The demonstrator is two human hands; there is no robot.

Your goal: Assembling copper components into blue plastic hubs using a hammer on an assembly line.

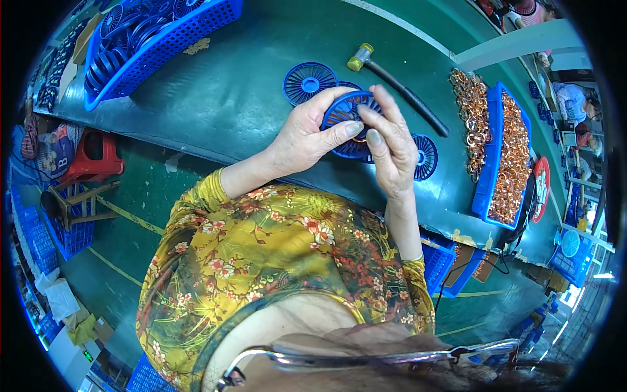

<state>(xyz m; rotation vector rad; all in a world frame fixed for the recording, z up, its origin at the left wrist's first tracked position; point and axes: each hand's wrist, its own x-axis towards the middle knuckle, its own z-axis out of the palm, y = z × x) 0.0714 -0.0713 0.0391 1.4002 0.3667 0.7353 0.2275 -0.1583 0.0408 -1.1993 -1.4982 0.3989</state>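
My left hand (313, 127) grips a blue round plastic grille (349, 104) with spokes, its thumb lying over the front edge. My right hand (393, 147) closes on the same grille from the right, with a finger reaching into its middle. A bit of copper colour shows inside the grille, partly covered by the fingers; I cannot make out its shape. Just behind the hands, another spoked blue grille (309, 85) lies flat on the green table, with one more partly hidden beside it. To the right of my right hand lies a further blue grille (426, 157).
A mallet (405, 89) with a yellow head and black handle lies beyond my right hand. At right, a blue tray (484, 189) holds copper-coloured rings, with loose rings (471, 108) beside it. A blue basket (166, 57) of grilles stands back left. A red stool (95, 159) is at left.
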